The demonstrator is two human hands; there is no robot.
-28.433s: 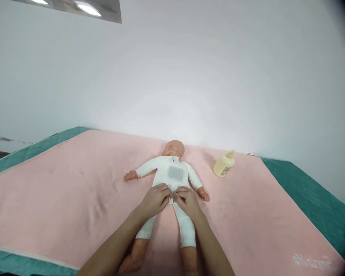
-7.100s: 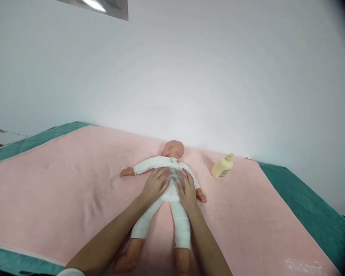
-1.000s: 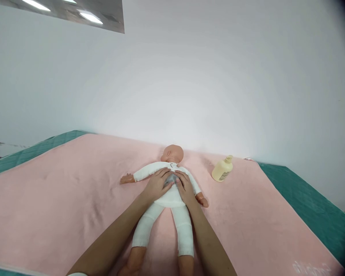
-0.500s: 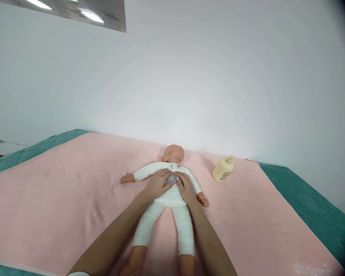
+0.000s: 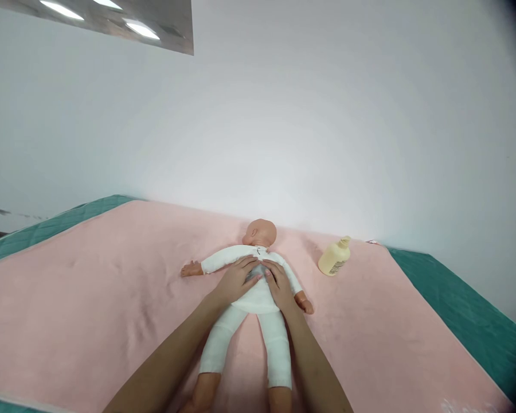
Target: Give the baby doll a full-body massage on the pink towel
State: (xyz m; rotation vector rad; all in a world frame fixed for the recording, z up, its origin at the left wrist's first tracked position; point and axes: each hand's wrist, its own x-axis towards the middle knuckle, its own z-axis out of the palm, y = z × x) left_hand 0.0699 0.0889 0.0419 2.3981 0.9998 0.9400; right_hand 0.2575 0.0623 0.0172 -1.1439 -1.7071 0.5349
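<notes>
A baby doll (image 5: 258, 299) with a white cloth body lies face down, its bald head turned to the left and its arms spread. My left hand (image 5: 239, 280) rests flat on the left side of the doll's upper back. On the right side of the back lies my right hand (image 5: 278, 282), also flat with its fingers stretched out. Between the two hands a greyish patch (image 5: 256, 271) shows on the back, partly covered by my fingers. Neither hand grips anything.
A pale yellow pump bottle (image 5: 334, 257) stands right of the doll. Under everything is a pink blanket (image 5: 112, 287) over a green quilted mat (image 5: 460, 292). A white wall (image 5: 284, 115) rises behind, with a reflective panel (image 5: 172, 28) at upper left.
The view has shifted slightly, so everything sits a little lower in the picture. Both hands stay on the doll's back, with hardly any visible movement.
</notes>
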